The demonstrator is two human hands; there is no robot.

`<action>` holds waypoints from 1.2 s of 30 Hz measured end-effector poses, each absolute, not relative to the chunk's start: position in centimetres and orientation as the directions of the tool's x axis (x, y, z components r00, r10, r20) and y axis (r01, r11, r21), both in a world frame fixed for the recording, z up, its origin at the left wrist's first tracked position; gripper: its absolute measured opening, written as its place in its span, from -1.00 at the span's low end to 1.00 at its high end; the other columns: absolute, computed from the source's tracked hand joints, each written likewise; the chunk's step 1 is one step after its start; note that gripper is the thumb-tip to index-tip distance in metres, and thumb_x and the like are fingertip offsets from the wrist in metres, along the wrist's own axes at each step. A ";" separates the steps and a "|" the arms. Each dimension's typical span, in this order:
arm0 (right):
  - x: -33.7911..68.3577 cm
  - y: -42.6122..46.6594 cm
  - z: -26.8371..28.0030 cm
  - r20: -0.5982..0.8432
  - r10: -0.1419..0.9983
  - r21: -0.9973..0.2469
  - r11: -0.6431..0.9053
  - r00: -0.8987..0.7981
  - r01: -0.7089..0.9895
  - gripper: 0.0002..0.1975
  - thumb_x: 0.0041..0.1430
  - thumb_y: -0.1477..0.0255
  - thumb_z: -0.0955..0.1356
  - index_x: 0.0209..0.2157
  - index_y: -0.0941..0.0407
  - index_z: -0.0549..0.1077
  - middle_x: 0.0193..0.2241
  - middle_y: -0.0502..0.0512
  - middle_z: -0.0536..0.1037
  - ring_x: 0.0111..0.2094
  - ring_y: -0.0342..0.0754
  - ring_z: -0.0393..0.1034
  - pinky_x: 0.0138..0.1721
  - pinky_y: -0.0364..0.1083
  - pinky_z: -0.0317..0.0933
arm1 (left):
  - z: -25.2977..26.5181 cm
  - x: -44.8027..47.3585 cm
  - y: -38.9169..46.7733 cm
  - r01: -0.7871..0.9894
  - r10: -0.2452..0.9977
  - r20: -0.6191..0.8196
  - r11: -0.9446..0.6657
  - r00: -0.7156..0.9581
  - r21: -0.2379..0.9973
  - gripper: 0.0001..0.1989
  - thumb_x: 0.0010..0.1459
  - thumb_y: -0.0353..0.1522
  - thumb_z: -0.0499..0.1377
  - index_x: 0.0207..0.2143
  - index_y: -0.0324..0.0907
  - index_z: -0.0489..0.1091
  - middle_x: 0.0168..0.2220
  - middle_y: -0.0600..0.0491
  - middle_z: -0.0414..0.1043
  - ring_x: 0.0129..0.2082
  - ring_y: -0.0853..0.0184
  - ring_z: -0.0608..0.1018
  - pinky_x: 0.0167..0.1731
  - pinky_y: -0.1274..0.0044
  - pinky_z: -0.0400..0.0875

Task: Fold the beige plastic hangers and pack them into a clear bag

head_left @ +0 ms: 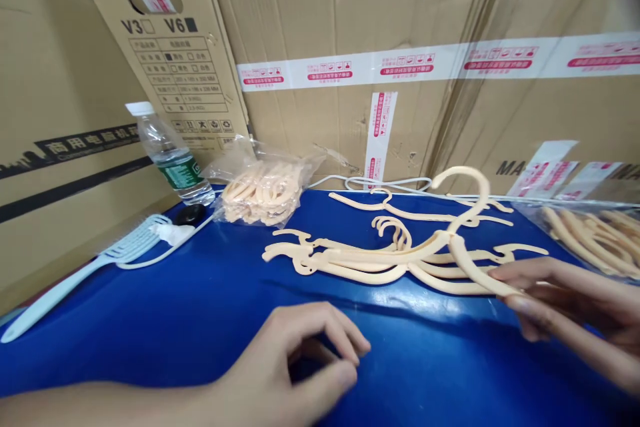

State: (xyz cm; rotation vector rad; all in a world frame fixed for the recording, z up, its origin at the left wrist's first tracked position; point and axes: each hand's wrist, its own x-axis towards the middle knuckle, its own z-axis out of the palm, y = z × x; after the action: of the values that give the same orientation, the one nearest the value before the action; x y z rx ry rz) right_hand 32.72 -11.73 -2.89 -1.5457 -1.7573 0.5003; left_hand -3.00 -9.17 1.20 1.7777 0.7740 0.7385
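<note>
My right hand (575,307) pinches one arm of a cream plastic clothes hanger (480,270), raised with its hook upward. The hanger's other arm reaches left, overlapping in view a group of similar hangers (370,275) on the blue table. My left hand (305,360) is loosely curled over the table in front of them, holding nothing. Its thumb tip lies close to the fingertips. Behind the group lies another hanger (420,216), with part of one more to its right.
A clear bag of cream hanger parts (263,193) lies at back left, another bag (595,233) at right. A water bottle (175,160), a black object (190,215) and a light-blue hairbrush (85,287) are left. A white cable (395,183) runs along the cardboard boxes (320,127).
</note>
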 end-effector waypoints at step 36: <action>32.0 -9.2 -0.2 0.106 0.898 -0.047 0.434 -0.427 0.900 -0.50 0.43 0.33 0.09 0.35 0.07 0.03 0.31 0.20 0.17 0.32 0.18 0.02 0.22 0.37 0.04 | -5.6 -5.1 -5.3 0.436 0.282 0.457 -0.857 0.843 -0.275 -0.49 0.37 -0.14 -0.04 0.32 0.02 0.10 0.27 0.09 0.26 0.20 0.24 0.39 0.22 0.46 0.19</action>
State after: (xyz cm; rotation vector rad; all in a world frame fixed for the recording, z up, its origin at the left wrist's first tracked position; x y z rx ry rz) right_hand 32.00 -9.23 -0.21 -1.6134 -2.5610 -0.0252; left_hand -5.12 -5.32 -5.61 3.3734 0.6835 0.7335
